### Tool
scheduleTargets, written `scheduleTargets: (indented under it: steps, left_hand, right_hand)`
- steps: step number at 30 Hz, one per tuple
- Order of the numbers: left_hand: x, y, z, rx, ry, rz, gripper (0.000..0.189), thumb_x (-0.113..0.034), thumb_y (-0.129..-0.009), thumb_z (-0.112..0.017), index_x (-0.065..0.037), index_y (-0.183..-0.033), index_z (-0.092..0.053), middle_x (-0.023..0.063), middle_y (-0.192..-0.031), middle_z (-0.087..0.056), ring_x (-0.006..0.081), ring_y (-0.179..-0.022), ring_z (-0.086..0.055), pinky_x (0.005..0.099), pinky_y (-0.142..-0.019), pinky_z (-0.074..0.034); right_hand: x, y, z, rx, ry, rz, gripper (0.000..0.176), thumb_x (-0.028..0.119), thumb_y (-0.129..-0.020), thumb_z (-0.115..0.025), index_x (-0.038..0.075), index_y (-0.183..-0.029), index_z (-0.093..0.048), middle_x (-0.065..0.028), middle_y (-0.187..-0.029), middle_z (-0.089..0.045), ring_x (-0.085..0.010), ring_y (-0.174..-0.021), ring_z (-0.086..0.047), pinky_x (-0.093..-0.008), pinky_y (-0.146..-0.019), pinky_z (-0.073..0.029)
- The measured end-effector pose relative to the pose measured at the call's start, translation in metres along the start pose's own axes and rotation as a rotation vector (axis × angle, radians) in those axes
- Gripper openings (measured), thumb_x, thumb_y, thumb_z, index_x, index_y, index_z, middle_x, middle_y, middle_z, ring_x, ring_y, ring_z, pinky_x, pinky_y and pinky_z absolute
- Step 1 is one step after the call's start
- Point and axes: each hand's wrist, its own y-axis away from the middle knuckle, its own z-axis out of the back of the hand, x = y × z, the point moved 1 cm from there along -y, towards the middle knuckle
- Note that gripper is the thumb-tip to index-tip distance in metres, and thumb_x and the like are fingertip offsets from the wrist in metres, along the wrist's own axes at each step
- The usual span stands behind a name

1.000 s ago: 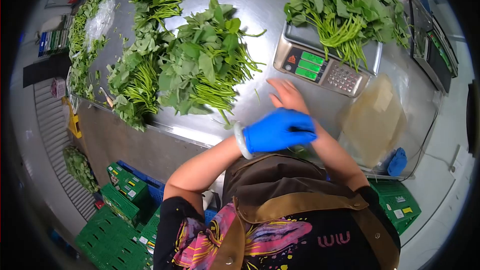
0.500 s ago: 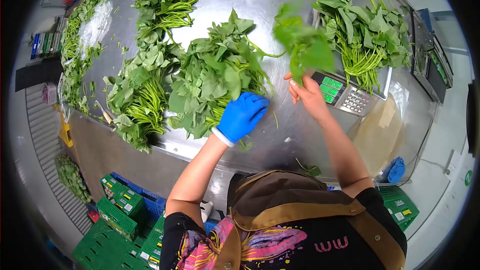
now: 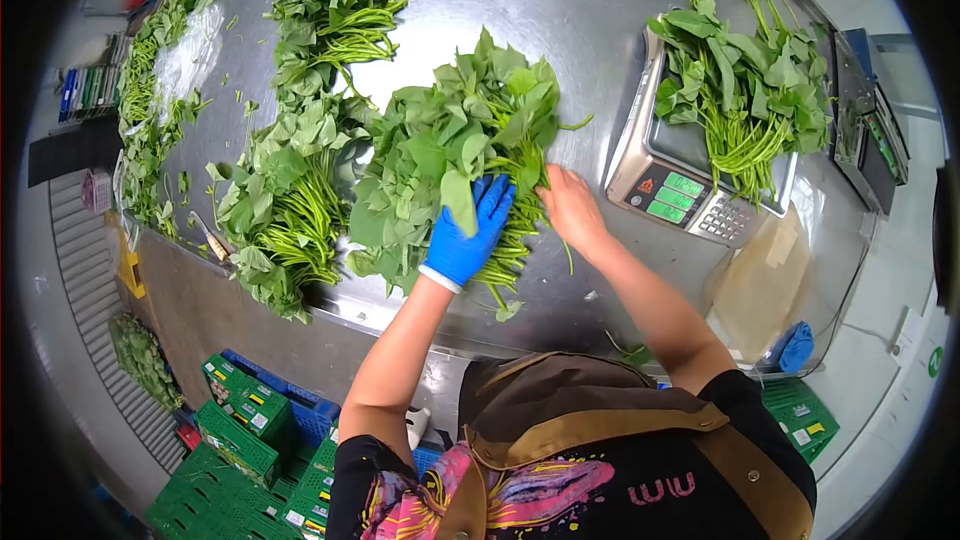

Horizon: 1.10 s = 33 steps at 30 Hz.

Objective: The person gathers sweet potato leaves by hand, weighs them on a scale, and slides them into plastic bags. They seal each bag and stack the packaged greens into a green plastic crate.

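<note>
My left hand, in a blue glove, lies on a pile of leafy greens in the middle of the metal table, its fingers stretched over the stems. A leaf covers part of the glove. Bare, my right hand is closed against the right side of that same pile, with its fingertips partly hidden among the stems. To the right, a bunch of leafy greens rests on a digital scale with a lit green display. Another bunch sits left of the pile.
More greens run up the left half of the table. A knife lies near its left edge. A blue crumpled glove is at the right front corner. Green crates stand on the floor below left.
My right hand has moved left and down, bringing the sprig it held to the middle pile. My left hand has shifted slightly left, further onto the pile. The camera view has shifted slightly.
</note>
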Motion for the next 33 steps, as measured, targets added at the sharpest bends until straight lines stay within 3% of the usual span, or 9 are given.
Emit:
scheduleTargets:
  steps: [4,8,11,13,15,18,27,30,33]
  left_hand:
    - [-0.009,-0.001,0.01,0.043,-0.13,-0.171,0.042,-0.012,-0.083,-0.051,-0.006,-0.125,-0.055,0.0078,-0.137,-0.05,0.0277,-0.124,-0.049,0.0428,-0.095,-0.044]
    - [-0.007,0.005,-0.013,0.131,-0.045,-0.099,0.045,-0.012,-0.081,-0.052,-0.01,-0.126,-0.056,0.0064,-0.139,-0.048,0.0276,-0.127,-0.045,0.0433,-0.098,-0.043]
    - [0.001,0.015,-0.028,0.015,0.041,-0.112,0.051,-0.015,-0.08,-0.054,-0.01,-0.131,-0.051,0.0072,-0.141,-0.045,0.029,-0.128,-0.043,0.05,-0.097,-0.041]
    - [-0.005,0.013,-0.031,0.2,-0.032,-0.009,0.053,-0.019,-0.079,-0.056,-0.01,-0.131,-0.052,0.0064,-0.144,-0.043,0.0269,-0.132,-0.039,0.0566,-0.097,-0.035]
    - [-0.017,-0.001,-0.007,0.204,-0.162,-0.047,0.05,-0.019,-0.08,-0.059,-0.011,-0.129,-0.053,0.0064,-0.139,-0.046,0.0277,-0.134,-0.037,0.0562,-0.1,-0.033]
    - [-0.019,-0.003,-0.015,0.163,-0.171,-0.06,0.048,-0.019,-0.079,-0.059,-0.01,-0.126,-0.055,0.0063,-0.135,-0.049,0.0285,-0.133,-0.037,0.0556,-0.103,-0.029]
    - [-0.03,-0.007,0.001,-0.007,-0.098,-0.158,0.035,-0.011,-0.075,-0.062,-0.01,-0.11,-0.06,0.0053,-0.122,-0.057,0.0299,-0.125,-0.045,0.0544,-0.104,-0.028]
    - [-0.038,-0.005,0.008,-0.05,-0.053,-0.206,0.035,-0.01,-0.075,-0.061,-0.01,-0.11,-0.061,0.0046,-0.122,-0.057,0.0274,-0.121,-0.048,0.0509,-0.103,-0.031]
    - [-0.044,-0.011,0.016,-0.052,-0.052,-0.25,0.038,-0.011,-0.076,-0.057,-0.008,-0.114,-0.06,0.0065,-0.124,-0.057,0.0262,-0.118,-0.051,0.0452,-0.102,-0.034]
  right_hand:
    - [0.02,-0.008,0.048,-0.1,0.019,-0.068,0.017,0.008,-0.087,-0.057,0.0,-0.1,-0.049,-0.0186,-0.094,-0.057,-0.0371,-0.095,-0.054,-0.045,-0.081,-0.044]
    - [0.047,-0.009,0.125,-0.35,-0.035,0.157,0.018,0.006,-0.087,-0.057,0.0,-0.101,-0.049,-0.0189,-0.088,-0.057,-0.0392,-0.086,-0.055,-0.0461,-0.073,-0.043]
    - [0.04,0.018,0.189,-0.593,-0.13,-0.144,0.016,0.015,-0.093,-0.053,0.001,-0.1,-0.053,-0.013,-0.089,-0.06,-0.0297,-0.081,-0.059,-0.0412,-0.07,-0.046]
    - [0.0,0.04,0.208,-0.881,-0.548,-0.184,0.024,0.02,-0.095,-0.051,0.0,-0.108,-0.057,-0.0105,-0.096,-0.062,-0.0228,-0.085,-0.06,-0.0364,-0.074,-0.049]
    - [-0.027,0.049,0.236,-1.033,-0.37,-0.222,0.025,0.018,-0.096,-0.05,-0.001,-0.108,-0.06,-0.0119,-0.099,-0.065,-0.0229,-0.083,-0.063,-0.0361,-0.073,-0.051]
    - [-0.056,0.038,0.243,-0.382,0.608,-0.585,0.027,0.012,-0.089,-0.053,0.001,-0.114,-0.051,-0.0208,-0.096,-0.063,-0.0405,-0.071,-0.06,-0.0461,-0.064,-0.049]
    - [-0.028,0.05,0.25,-0.583,0.743,-0.435,0.04,0.021,-0.085,-0.064,0.002,-0.117,-0.05,-0.0131,-0.094,-0.064,-0.0315,-0.087,-0.061,-0.0401,-0.073,-0.05]
    - [0.0,0.054,0.261,-0.79,0.736,-0.086,0.037,0.015,-0.081,-0.067,0.003,-0.114,-0.055,-0.0115,-0.095,-0.063,-0.0292,-0.088,-0.058,-0.0386,-0.077,-0.048]
    - [0.017,0.058,0.218,-0.553,0.346,0.141,0.032,0.008,-0.078,-0.067,0.002,-0.108,-0.057,-0.0111,-0.099,-0.061,-0.0279,-0.091,-0.056,-0.0397,-0.08,-0.047]
